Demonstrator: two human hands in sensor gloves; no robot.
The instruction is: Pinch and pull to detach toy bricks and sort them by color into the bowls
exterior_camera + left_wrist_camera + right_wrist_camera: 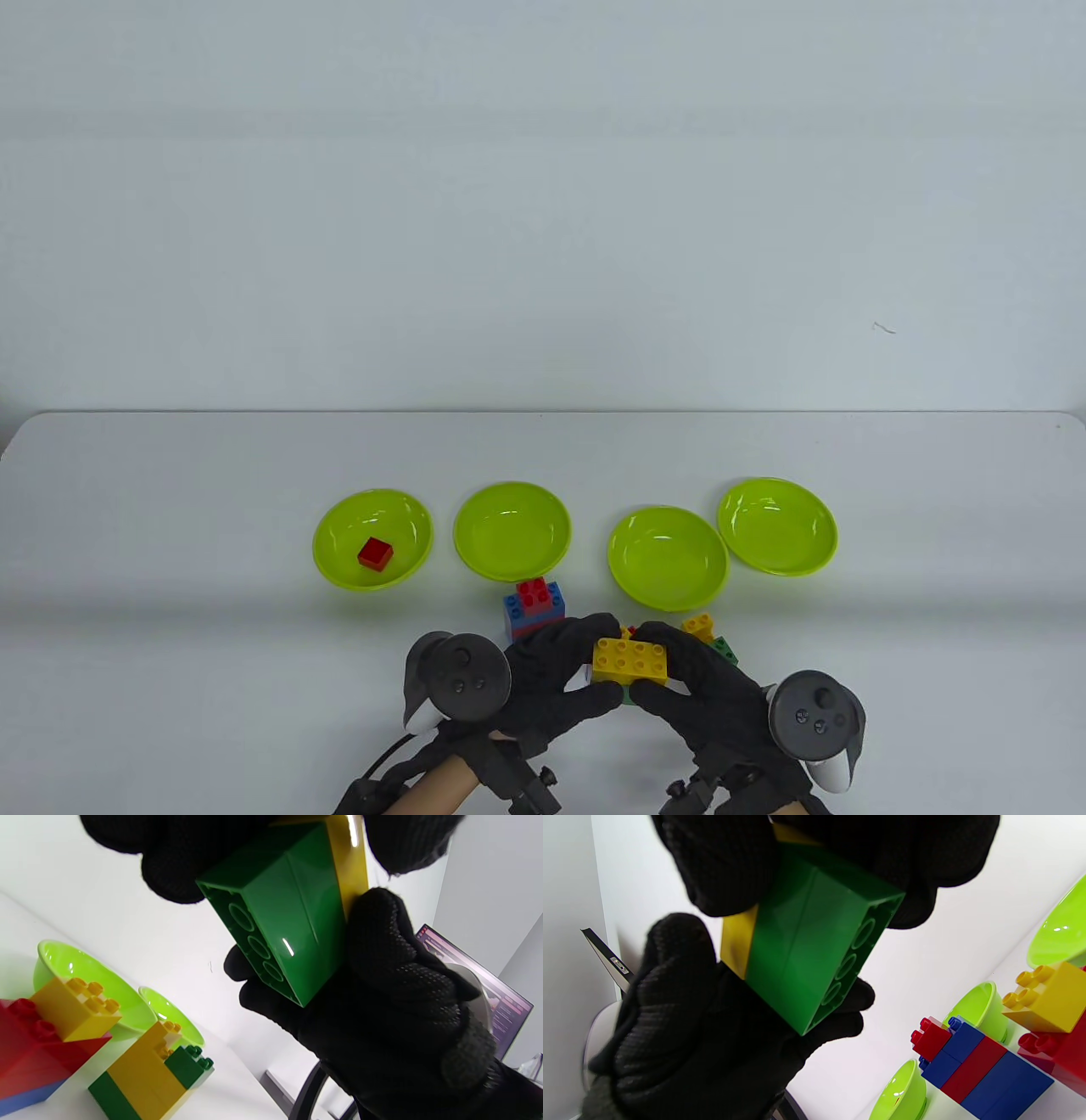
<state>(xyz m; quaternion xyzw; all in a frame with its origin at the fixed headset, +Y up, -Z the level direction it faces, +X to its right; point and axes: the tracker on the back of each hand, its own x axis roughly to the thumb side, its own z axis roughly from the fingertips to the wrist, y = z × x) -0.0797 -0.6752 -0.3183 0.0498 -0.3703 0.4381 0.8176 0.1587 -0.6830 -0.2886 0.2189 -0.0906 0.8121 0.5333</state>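
Both hands hold one stack above the table's near edge: a yellow brick [629, 660] on top of a green brick [288, 912]. My left hand [584, 666] grips its left end and my right hand [680, 666] grips its right end, fingers curled round it. In both wrist views the green brick's hollow underside faces the camera, with the yellow brick [737, 938] behind it. A single red brick [375, 553] lies in the leftmost bowl [339, 518]. The other lime bowls [512, 531] [667, 556] [777, 525] hold nothing.
A red and blue stack [533, 604] stands just behind my left hand. A yellow and green stack [711, 637] stands behind my right hand. A yellow brick on red bricks [1050, 999] sits between them, mostly hidden in the table view.
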